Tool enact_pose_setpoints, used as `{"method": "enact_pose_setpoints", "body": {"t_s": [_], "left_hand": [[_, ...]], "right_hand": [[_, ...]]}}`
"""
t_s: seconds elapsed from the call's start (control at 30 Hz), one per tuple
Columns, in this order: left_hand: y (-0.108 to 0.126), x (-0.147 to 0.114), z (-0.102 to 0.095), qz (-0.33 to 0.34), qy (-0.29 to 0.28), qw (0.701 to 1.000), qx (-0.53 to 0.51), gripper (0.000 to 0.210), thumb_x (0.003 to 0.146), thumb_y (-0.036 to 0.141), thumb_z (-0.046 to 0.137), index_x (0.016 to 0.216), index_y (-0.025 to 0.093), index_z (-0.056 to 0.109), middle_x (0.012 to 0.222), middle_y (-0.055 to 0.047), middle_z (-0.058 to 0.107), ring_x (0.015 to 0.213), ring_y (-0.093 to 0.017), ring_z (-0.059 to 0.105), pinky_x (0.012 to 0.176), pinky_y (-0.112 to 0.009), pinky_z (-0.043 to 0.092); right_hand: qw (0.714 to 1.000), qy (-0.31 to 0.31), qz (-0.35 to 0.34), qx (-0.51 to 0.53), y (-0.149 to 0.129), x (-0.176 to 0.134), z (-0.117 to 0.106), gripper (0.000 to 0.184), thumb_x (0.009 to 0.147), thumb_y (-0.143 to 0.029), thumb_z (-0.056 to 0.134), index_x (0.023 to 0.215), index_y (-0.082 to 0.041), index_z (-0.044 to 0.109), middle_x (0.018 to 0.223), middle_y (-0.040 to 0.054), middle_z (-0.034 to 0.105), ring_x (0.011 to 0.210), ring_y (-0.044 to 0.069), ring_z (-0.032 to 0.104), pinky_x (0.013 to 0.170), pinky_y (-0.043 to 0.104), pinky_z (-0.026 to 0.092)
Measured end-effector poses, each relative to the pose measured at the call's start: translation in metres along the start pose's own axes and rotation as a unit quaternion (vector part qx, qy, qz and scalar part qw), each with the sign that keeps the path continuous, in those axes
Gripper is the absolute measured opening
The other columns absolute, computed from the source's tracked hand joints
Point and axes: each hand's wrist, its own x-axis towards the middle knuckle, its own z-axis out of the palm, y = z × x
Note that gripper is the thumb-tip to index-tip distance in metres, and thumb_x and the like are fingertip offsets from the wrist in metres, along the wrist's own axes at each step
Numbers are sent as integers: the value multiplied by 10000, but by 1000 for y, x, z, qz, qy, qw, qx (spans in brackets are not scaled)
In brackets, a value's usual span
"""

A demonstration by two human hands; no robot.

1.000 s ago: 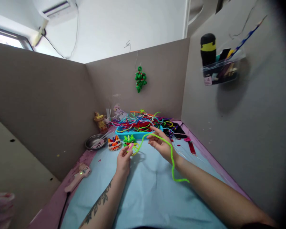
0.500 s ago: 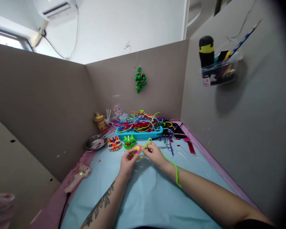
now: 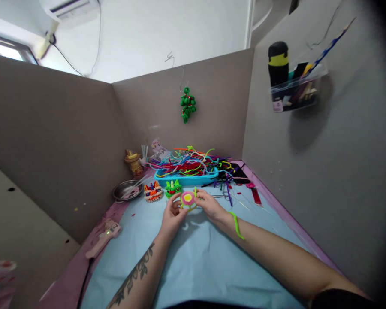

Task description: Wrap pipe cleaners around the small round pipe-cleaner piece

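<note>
Pink-and-yellow pipe-cleaner rosette (image 3: 188, 199), head view: located between the two hands, above the blue cloth (image 3: 206, 266). The yellow centre is ringed in pink; yellow-green strands show along the lower edge.

Left hand (image 3: 173, 214): closed, thumb and fingers gripping the left and lower-left edge of the rosette. Right hand (image 3: 209, 205): closed, fingertips pinching a lime pipe cleaner (image 3: 236, 226) at the rosette's right edge. A short lime end stands up beside these fingertips; a longer lime length lies across the right wrist and forearm. The hand hides the link between the two.

Beyond the hands, a turquoise tray (image 3: 186, 182) carries a heaped pile of multicoloured pipe cleaners (image 3: 193, 165). In front of the tray, a horned green animal head (image 3: 173, 189) stands close behind the left fingertips, with an orange-and-white animal head (image 3: 153, 192) just to its left. Farther left is a round metal bowl (image 3: 116, 193).

To the right of the right hand lies a metal tool (image 3: 223, 196), probably scissors, next to a purple pipe cleaner (image 3: 229, 195). At the left edge of the cloth lies a pink glue gun (image 3: 103, 238), green indicator lit. A green ornament (image 3: 188, 105) hangs before the rear partition (image 3: 215, 111).
</note>
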Motion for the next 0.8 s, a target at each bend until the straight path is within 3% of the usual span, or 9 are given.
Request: {"method": "enact_pose_setpoints", "body": {"t_s": [0.13,0.23,0.3,0.4,0.6,0.8], "left_hand": [[-2,-1,-1,72,76,991,83,614,643,257,695,1177,226,395,1116,-82,514,562,-50,487,488,-182,379],[-3,-3,0,97,120,976,151,454,666,248,671,1065,199,461,941,-31,529,540,-50,446,480,-179,365],[-5,-4,1,93,107,974,179,376,689,256,651,1024,185,495,841,-12,547,513,-53,425,475,-183,362],[-8,-5,3,68,74,978,184,405,713,273,633,1084,180,499,849,-36,617,515,-69,456,488,-195,386],[-9,-4,5,10,68,994,84,573,715,307,635,1229,167,426,848,-65,670,544,-111,562,530,-236,478],[-9,-4,7,28,51,996,67,490,721,300,634,1177,175,506,992,-89,647,610,-122,586,527,-242,497]], "right_hand": [[999,31,-19,-13,6,2,-2,319,655,-502,647,703,-187,640,1176,71,457,1145,216,400,1018,350,235],[998,51,-38,-18,15,2,-2,307,704,-494,600,757,-194,638,1137,66,485,1115,205,420,1016,356,243],[997,59,-42,-24,21,2,-1,303,714,-487,590,780,-195,642,1115,62,506,1102,205,426,1011,360,251],[997,58,-49,-17,24,1,1,307,720,-480,583,813,-195,647,1084,58,537,1079,206,442,991,357,273],[999,39,-34,7,24,-3,5,301,717,-476,586,771,-186,646,976,56,569,1015,218,479,937,365,322],[999,15,-41,-24,18,-6,8,233,704,-413,620,689,-180,632,984,50,520,1045,209,462,966,351,292]]}}
